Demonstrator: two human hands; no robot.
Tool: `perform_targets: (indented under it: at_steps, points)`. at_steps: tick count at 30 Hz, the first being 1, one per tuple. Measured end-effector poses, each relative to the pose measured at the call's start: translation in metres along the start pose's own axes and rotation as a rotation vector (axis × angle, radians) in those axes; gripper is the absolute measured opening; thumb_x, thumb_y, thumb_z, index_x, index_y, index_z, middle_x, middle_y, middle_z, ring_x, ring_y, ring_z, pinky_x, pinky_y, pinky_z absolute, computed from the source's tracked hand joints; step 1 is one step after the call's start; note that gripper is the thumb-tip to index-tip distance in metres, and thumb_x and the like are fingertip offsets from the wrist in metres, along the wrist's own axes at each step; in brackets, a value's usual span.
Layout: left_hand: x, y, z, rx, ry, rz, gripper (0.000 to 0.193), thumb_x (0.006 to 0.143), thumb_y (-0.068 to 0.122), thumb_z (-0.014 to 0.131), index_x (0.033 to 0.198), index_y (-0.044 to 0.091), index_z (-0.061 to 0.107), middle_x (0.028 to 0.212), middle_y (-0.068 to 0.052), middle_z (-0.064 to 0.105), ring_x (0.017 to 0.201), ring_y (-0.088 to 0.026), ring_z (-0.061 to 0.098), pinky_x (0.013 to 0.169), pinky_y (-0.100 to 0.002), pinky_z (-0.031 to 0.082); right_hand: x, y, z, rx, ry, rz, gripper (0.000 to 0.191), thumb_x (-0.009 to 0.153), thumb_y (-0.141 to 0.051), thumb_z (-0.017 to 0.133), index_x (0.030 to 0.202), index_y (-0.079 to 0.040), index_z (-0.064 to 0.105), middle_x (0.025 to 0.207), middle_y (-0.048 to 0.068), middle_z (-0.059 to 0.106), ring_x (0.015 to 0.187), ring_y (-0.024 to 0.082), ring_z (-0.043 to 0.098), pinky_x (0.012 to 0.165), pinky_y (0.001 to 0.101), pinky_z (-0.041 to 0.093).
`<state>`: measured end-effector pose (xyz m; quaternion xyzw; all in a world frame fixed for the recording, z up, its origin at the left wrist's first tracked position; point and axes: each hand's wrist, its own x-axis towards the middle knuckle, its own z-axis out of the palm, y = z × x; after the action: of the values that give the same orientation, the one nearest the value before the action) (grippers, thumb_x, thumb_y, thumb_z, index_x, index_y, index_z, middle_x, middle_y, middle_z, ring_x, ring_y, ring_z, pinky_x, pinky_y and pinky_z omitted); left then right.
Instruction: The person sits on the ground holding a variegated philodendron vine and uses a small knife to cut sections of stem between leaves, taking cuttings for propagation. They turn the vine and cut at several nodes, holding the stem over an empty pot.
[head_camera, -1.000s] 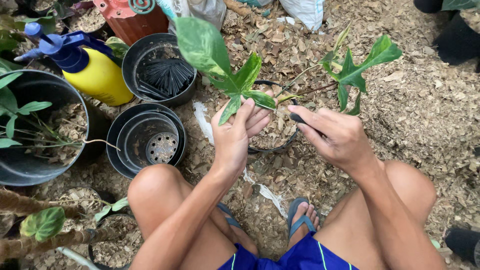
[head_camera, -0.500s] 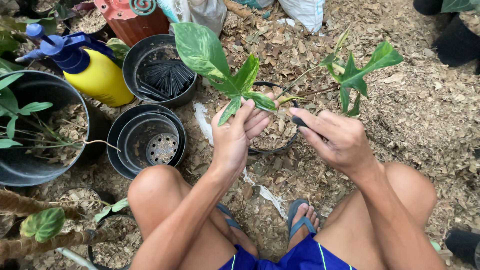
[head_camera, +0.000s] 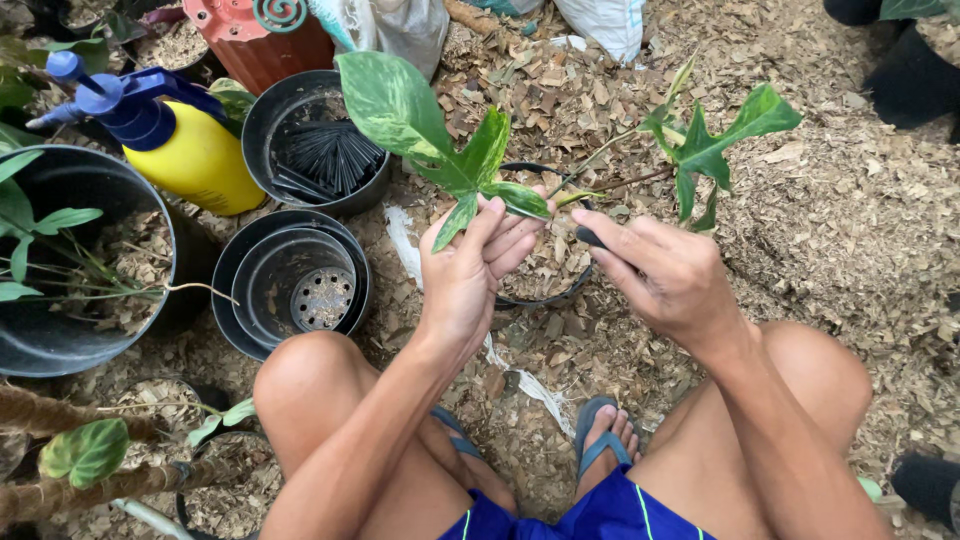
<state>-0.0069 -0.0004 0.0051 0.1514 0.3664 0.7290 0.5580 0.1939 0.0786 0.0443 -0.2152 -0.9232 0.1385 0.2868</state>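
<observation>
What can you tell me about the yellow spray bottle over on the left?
The spray bottle has a rounded, glossy yellow body that looks like plastic, topped by a dark blue pump head and trigger with a nozzle pointing left. It leans toward the upper left on the wood-chip ground, wedged between a big black pot with a plant and a black pot holding dark sticks. Neither hand touches it.

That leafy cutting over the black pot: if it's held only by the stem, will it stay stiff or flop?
The cutting will probably flop a little: its broad leaves sit far out on thin stalks, so the top looks heavy. It likely weighs little, since the left hand steadies it with fingertips alone. The stalks look easy to snap, so the right hand should pinch gently over the black pot.
</observation>
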Motion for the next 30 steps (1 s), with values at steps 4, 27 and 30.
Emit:
perform_targets:
  at_steps: [4, 27, 30]
  points:
    - [0.001, -0.002, 0.0, 0.009, 0.009, 0.012, 0.021, 0.104, 0.016, 0.056, 0.116, -0.002, 0.059, 0.122, -0.024, 0.072, 0.108, -0.029, 0.075, 0.086, -0.03, 0.064, 0.0, -0.002, 0.001, -0.011, 0.005, 0.016, 0.042, 0.095, -0.006, 0.073, 0.136, -0.01, 0.068, 0.073, 0.007, 0.055, 0.059, 0.02, 0.054, 0.055, 0.0379, 0.046]
    - [-0.003, -0.019, 0.0, 0.15, 0.019, 0.183, 0.021, 0.102, 0.009, 0.065, 0.115, -0.007, 0.069, 0.11, -0.013, 0.076, 0.094, -0.015, 0.074, 0.086, -0.026, 0.064, 0.001, -0.003, -0.001, -0.013, 0.005, 0.017, 0.043, 0.093, -0.004, 0.074, 0.136, -0.008, 0.069, 0.073, 0.008, 0.055, 0.058, 0.02, 0.054, 0.055, 0.0382, 0.046]
    - [-0.003, -0.029, -0.001, 0.273, 0.012, 0.224, 0.019, 0.1, 0.007, 0.069, 0.113, -0.007, 0.072, 0.1, -0.011, 0.074, 0.088, -0.014, 0.073, 0.078, -0.025, 0.063, 0.003, 0.001, -0.002, 0.012, 0.007, 0.002, 0.041, 0.096, -0.004, 0.073, 0.136, -0.008, 0.067, 0.075, 0.008, 0.055, 0.061, 0.021, 0.055, 0.058, 0.038, 0.047]
